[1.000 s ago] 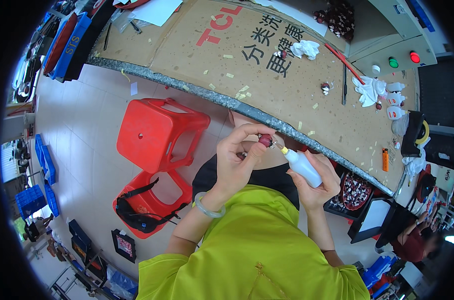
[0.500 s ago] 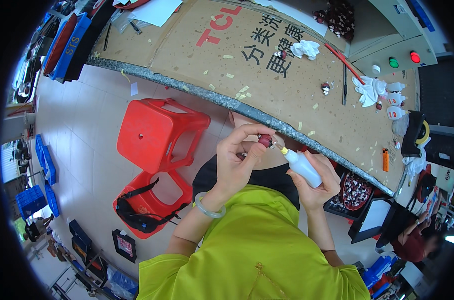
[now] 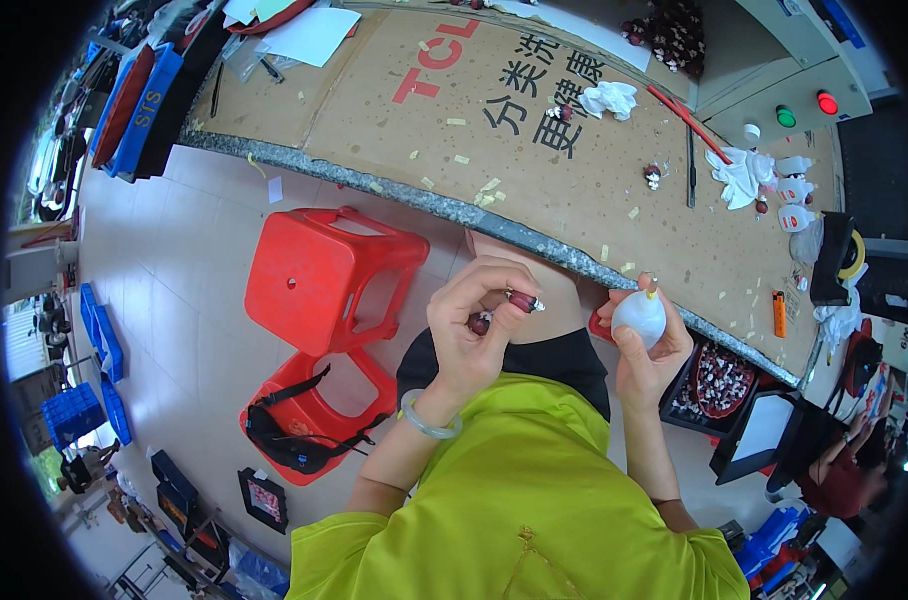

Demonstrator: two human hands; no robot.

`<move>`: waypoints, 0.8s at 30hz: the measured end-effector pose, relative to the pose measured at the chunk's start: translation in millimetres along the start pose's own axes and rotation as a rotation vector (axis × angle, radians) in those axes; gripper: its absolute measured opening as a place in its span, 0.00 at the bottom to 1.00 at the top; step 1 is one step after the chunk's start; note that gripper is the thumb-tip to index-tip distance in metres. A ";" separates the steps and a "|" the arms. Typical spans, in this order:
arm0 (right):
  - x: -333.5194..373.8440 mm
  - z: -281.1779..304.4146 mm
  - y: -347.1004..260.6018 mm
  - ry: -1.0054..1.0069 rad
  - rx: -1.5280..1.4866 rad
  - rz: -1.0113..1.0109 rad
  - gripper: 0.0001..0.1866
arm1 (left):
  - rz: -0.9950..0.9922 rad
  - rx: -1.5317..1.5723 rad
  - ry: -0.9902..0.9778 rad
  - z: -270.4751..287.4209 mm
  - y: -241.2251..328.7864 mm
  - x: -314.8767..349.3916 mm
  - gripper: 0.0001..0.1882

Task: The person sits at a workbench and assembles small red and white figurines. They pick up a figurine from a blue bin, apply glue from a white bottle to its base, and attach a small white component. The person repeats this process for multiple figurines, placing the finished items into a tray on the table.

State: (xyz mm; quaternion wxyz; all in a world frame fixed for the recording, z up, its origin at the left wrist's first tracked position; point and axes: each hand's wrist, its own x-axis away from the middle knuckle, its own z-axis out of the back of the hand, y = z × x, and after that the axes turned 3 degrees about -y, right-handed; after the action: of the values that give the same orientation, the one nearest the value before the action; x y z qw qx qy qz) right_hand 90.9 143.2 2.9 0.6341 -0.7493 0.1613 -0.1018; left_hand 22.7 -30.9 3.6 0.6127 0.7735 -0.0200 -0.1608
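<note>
My left hand [image 3: 462, 335] pinches a small dark red piece [image 3: 521, 300] with a pale, shiny end between thumb and fingertips. A second dark red piece [image 3: 479, 323] sits in the curl of the same hand. To the right, my right hand [image 3: 642, 370] is wrapped around a white squeeze bottle [image 3: 641, 318]. The bottle has a yellow collar and a thin nozzle, which points up and away from the red piece. Both hands are over my lap, just in front of the table edge.
A cardboard-covered table [image 3: 374, 110] with a stone edge stands ahead, carrying white tissues [image 3: 609, 98], small bottles [image 3: 794, 190], a red stick [image 3: 689, 122] and an orange lighter [image 3: 780, 314]. Red stools [image 3: 314, 270] stand at the left. A tray of small pieces [image 3: 716, 382] is at the right.
The bottle's nozzle has come away from the red piece. My right hand has moved right and tilted the bottle upright; my left hand has shifted slightly left and turned the piece.
</note>
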 end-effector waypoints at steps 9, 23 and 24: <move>-5.1 -2.4 -3.0 -0.021 -0.051 -0.038 0.23 | 0.070 0.088 0.001 0.7 0.9 5.4 0.16; -77.2 55.7 53.7 0.239 0.303 0.123 0.17 | 0.141 0.344 -0.052 -2.2 4.0 6.5 0.15; -79.3 57.9 56.7 0.238 0.312 0.128 0.17 | 0.134 0.364 -0.056 -1.8 2.7 6.7 0.15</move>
State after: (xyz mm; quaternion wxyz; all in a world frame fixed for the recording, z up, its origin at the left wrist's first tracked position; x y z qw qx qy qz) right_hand 31.7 217.5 -58.9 0.7240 -0.6131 0.2648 -0.1729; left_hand 30.1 -31.4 5.1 0.4714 0.8637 -0.1169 -0.1349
